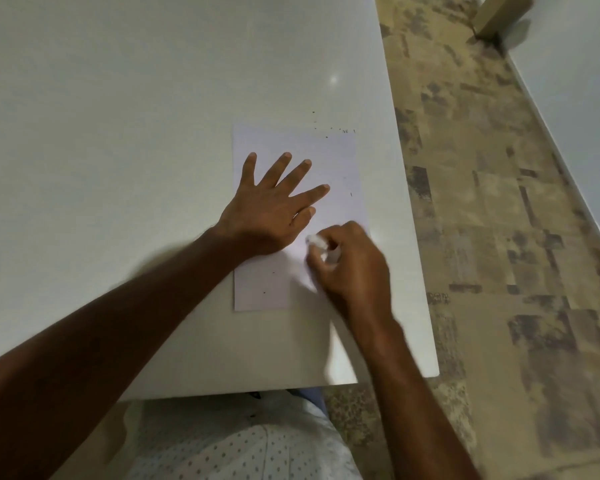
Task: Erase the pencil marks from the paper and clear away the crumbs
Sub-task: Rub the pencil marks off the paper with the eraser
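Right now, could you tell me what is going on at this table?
A person is erasing a sheet of paper that lies near the right edge of a white table. The left hand lies flat on the sheet with fingers spread, holding it down. The right hand pinches a small white eraser against the paper; it is blurred. Dark crumbs are scattered near the sheet's far right corner and on the table just beyond, and a few specks dot the paper elsewhere.

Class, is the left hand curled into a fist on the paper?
No, the left hand lies flat, fingers spread, on the paper.
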{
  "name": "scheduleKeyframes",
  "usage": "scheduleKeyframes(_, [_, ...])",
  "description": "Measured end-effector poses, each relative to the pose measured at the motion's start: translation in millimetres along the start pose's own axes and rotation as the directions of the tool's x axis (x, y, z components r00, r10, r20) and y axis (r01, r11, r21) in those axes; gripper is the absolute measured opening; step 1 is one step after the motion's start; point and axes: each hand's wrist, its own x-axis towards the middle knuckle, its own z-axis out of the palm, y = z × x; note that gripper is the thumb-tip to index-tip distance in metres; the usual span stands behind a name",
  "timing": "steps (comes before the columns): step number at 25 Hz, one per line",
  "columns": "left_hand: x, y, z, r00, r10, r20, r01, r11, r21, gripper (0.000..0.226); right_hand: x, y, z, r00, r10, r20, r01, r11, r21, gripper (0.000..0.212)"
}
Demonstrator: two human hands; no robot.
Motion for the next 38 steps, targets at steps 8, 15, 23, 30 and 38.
scheduleKeyframes(8, [2,-4,-1,1.000,-0.018,0.006,0.018,0.998,-0.066,0.052,-53,-41,-7,0.748,0.059,0.661,-0.613,0.444,0.654,0.016])
scheduleKeyframes(15, [4,-2,-6,0.999,-0.053,0.012,0.054,0.994,-0.094,0.054,10,-15,-24,0.884,0.306,0.355,-0.433,0.245,0.868,0.008])
scheduleKeyframes(23, [6,-5,-3,0.999,-0.052,0.015,0.053,0.992,-0.116,0.053,22,-8,-19,0.858,0.338,0.386,-0.475,0.235,0.848,0.007])
scheduleKeyframes(30, [4,-4,-3,0.999,-0.045,-0.001,0.044,0.994,-0.096,0.053,-2,-2,-10,0.831,0.173,0.528,-0.552,0.374,0.745,0.018])
scheduleKeyframes(38, [0,0,3,1.000,-0.003,-0.016,0.003,1.000,0.024,0.057,-10,8,-14,0.985,0.129,0.119,-0.154,0.960,0.236,0.011])
